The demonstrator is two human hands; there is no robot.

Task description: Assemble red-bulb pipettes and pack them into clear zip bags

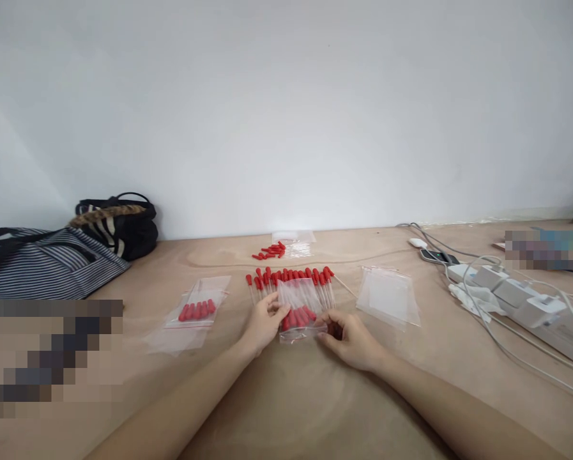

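A clear zip bag (pixel 301 333) lies between my two hands, with several red-bulbed droppers (pixel 297 316) inside it, bulbs toward me. My left hand (pixel 266 319) grips the bag's left side between thumb and fingers. My right hand (pixel 346 335) pinches the bag's lower right corner near its opening. Just behind the bag spreads a row of loose droppers (pixel 290 275) with red bulbs and clear stems. To the left, filled zip bags (pixel 197 311) lie stacked, red bulbs showing through. Flat clear bags (pixel 388 297) are piled on the right.
Loose red bulbs (pixel 270 251) and clear tubes (pixel 299 248) lie farther back near the wall. On the right are a power strip (pixel 549 326) with white chargers, cables and a dark device (pixel 438 256). A striped bag (pixel 61 262) and a black bag (pixel 123 223) stand at left.
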